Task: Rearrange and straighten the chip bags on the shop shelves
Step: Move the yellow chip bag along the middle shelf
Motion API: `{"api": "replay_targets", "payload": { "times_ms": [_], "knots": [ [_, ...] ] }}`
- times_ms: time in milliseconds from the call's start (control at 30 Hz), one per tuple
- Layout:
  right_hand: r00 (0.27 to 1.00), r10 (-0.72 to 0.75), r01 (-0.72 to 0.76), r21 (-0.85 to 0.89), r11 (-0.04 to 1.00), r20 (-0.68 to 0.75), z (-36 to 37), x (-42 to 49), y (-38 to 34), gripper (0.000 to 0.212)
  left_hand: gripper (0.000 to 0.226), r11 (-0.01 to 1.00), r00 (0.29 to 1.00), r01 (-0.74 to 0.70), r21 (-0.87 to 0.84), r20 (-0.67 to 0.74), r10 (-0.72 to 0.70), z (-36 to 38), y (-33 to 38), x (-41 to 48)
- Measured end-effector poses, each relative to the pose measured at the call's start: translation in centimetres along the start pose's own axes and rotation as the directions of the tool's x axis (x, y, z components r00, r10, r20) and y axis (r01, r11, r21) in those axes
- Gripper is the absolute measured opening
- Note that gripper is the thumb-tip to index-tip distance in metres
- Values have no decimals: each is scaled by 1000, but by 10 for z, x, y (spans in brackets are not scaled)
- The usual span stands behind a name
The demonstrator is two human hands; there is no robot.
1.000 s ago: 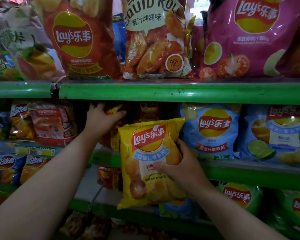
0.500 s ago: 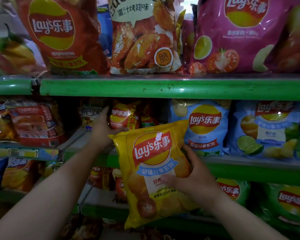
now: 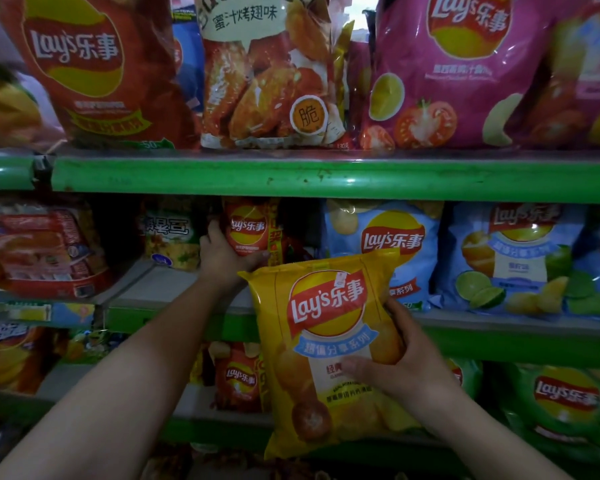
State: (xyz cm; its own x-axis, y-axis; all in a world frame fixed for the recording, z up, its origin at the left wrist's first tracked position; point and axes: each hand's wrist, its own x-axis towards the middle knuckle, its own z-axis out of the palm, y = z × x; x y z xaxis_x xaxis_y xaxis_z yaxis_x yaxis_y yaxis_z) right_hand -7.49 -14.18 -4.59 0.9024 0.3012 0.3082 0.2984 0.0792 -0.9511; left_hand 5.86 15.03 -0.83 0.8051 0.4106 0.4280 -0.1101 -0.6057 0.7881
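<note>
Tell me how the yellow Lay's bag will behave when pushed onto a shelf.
Probably light for its size: the right hand holds the puffed yellow Lay's bag by one side. Its glossy film likely slips; tilted, it may topple.

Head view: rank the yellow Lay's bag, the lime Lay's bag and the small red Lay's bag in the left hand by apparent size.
1. yellow Lay's bag (nearest the camera, which inflates it)
2. lime Lay's bag
3. small red Lay's bag

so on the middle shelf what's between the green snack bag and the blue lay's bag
Head view: small red Lay's bag, gripped by the left hand.
</note>
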Motion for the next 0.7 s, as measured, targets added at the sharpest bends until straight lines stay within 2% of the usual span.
{"api": "replay_targets", "payload": {
  "times_ms": [100,167,233,300,367,400,500,600,667,700],
  "knots": [
    [1000,1,-1,-3,1000,-6,0,-2,0,80,136,977,991,53,-206,134,-25,-19,-6,-4],
    [1000,1,-1,-8,1000,-13,-1,-3,0,83,132,964,984,55,-260,178,-8,-34,-10,-11],
    [999,18,-18,-1,1000,-32,0,-3,0,81,108,991,991,7,-130,134,10,-50,-9,-18],
    [998,14,-14,1,1000,-63,1,-4,0,81,62,1000,998,-1,-1,57,1,-67,-4,-27],
    [996,-7,6,-12,1000,-86,1,-4,-6,84,22,998,998,-61,24,9,61,-83,9,-38],
    [996,-30,28,-27,999,-83,0,-4,-11,85,14,993,993,-116,16,-15,116,-92,20,-46],
    [987,-146,140,-93,986,-59,-5,-6,-34,83,13,946,942,-320,-51,-125,312,-116,62,-63],
    [970,-225,219,-68,973,-96,-15,-5,-55,79,12,878,865,-463,-126,-281,416,-131,114,-63],
    [965,-236,235,-21,972,-113,-24,-2,-68,83,29,861,827,-504,-73,-328,457,-134,147,-54],
    [964,-233,235,-5,972,-126,-28,-1,-75,90,43,868,836,-493,-62,-310,453,-134,162,-47]
  ]
}}
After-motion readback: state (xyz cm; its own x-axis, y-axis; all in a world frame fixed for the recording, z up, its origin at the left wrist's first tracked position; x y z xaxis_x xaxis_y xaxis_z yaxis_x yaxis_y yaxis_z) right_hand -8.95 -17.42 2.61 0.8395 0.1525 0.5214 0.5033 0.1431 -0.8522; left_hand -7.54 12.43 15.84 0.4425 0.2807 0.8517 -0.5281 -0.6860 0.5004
